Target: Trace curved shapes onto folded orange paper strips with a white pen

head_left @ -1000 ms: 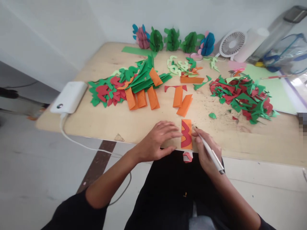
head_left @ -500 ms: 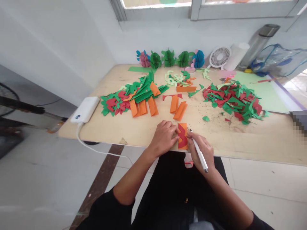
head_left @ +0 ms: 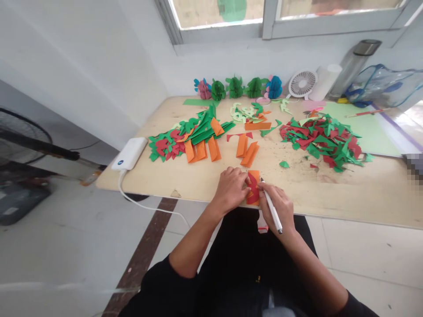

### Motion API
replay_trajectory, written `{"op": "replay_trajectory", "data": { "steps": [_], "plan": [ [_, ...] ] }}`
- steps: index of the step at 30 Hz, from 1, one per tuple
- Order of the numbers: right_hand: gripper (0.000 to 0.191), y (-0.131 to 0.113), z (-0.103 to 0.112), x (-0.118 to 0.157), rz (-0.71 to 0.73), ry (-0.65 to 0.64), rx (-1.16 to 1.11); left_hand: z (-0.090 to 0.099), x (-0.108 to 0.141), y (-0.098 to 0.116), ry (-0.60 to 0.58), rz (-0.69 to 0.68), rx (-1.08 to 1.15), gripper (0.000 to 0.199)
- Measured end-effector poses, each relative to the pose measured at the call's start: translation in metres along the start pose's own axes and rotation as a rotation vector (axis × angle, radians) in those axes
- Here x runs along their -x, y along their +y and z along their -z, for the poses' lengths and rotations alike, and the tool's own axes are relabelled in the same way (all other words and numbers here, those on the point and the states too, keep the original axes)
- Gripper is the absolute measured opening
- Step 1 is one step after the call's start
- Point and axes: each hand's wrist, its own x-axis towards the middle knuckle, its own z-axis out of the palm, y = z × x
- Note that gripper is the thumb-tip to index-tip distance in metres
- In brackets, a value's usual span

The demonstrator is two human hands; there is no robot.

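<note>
My right hand (head_left: 278, 204) is closed around a white pen (head_left: 273, 211), its dark tip near the right edge of a red paper cutout (head_left: 253, 193). That wavy cutout lies on top of a small orange paper piece (head_left: 255, 175) at the table's front edge. From the left, my left hand (head_left: 231, 188) presses its curled fingers and thumb down on the cutout, partly covering it. Just beyond are folded orange strips (head_left: 249, 154), lying apart from both hands.
Paper scraps (head_left: 324, 141) in red and green pile up at right. Cut green and red shapes (head_left: 168, 143) lie left, beside a white power bank (head_left: 129, 153) with a cable. Paper honeycomb figures (head_left: 235, 88), a small fan (head_left: 302, 84) and a bottle (head_left: 353, 68) stand along the wall.
The view has tilted up slightly and shifted left. My right hand with the pen has moved in a little closer over the cutout; my left hand stays pressed on it.
</note>
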Motion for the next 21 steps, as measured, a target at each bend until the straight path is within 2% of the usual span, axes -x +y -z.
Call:
{"op": "replay_trajectory", "data": {
  "steps": [21],
  "plan": [
    [0.024,-0.0006,0.0005,0.0004,-0.022,0.037,-0.012,-0.0024,-0.0043,0.0061,0.021,0.059,0.008,0.008]
  ]
}}
